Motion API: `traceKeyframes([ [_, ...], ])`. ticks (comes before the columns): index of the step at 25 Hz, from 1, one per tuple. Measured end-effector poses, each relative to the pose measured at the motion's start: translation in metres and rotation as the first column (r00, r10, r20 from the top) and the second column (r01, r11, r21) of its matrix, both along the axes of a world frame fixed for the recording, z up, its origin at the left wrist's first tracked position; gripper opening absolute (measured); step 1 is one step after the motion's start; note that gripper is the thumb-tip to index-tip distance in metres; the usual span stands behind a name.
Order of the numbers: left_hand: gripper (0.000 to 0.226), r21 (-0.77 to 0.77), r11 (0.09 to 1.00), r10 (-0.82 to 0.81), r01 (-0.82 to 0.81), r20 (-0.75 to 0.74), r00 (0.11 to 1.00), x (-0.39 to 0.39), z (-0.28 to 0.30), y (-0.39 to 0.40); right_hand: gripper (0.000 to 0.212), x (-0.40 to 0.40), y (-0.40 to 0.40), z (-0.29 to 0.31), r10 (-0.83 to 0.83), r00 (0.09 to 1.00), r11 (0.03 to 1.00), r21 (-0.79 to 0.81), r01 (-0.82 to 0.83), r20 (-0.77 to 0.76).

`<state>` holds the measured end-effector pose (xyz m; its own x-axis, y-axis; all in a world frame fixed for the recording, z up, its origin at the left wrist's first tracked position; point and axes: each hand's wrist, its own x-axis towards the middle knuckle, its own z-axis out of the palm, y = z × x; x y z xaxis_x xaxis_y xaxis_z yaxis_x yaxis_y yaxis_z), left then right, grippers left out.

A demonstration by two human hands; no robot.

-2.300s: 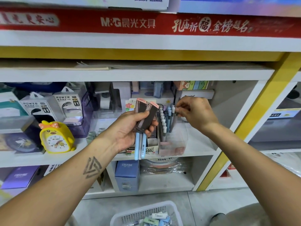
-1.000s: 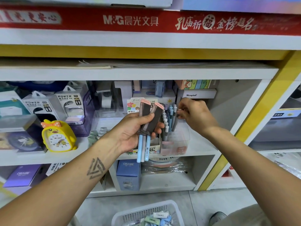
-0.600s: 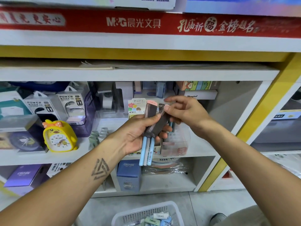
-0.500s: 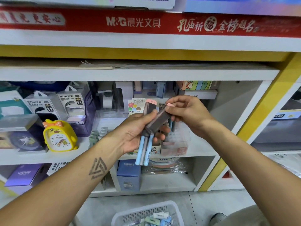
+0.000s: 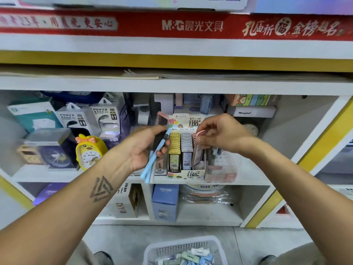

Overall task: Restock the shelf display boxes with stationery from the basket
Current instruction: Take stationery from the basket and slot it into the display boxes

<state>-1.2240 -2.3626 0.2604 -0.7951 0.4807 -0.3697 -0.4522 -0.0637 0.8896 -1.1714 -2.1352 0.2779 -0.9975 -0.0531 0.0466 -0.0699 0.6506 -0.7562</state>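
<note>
Lead case [image 5: 198, 150] pinched in my right hand [image 5: 219, 134], going down into the display box [image 5: 187, 174]'s right row; left hand [image 5: 145, 148] grips blue pens [image 5: 152, 161]. Tilt it and it could jam against the neighbouring row.

Hidden and cut-off parts

The basket [image 5: 183, 249] is cut by the bottom edge; the right hand [image 5: 221, 133] covers most of its pink-capped case [image 5: 198, 150]; motion blurs the left hand's [image 5: 145, 148] pens [image 5: 152, 161].
</note>
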Motion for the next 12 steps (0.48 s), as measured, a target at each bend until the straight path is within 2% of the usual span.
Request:
traceKeyframes([
  [3, 0.019, 0.019, 0.999, -0.042, 0.042, 0.006, 0.999, 0.001, -0.001, 0.004, 0.014, -0.003, -0.004, -0.007, -0.067, 0.985, 0.956, 0.272, 0.11, -0.161],
  [5, 0.018, 0.028, 0.997, -0.066, 0.066, 0.015, 0.998, 0.002, -0.002, 0.006, 0.018, -0.004, -0.006, -0.011, -0.052, 0.968, 0.905, 0.398, 0.149, -0.245],
  [7, 0.017, 0.032, 0.996, -0.086, 0.086, 0.016, 0.996, 0.003, -0.003, 0.008, 0.02, -0.006, -0.006, -0.012, -0.04, 0.964, 0.889, 0.431, 0.154, -0.262],
  [10, 0.018, 0.037, 0.994, -0.104, 0.104, 0.009, 0.994, 0.003, -0.005, 0.011, 0.019, -0.006, -0.004, -0.01, -0.045, 0.978, 0.902, 0.413, 0.128, -0.205],
  [12, 0.016, 0.043, 0.993, -0.109, 0.108, 0.002, 0.994, 0.004, -0.005, 0.012, 0.019, -0.006, -0.004, -0.012, -0.034, 0.985, 0.877, 0.468, 0.111, -0.169],
])
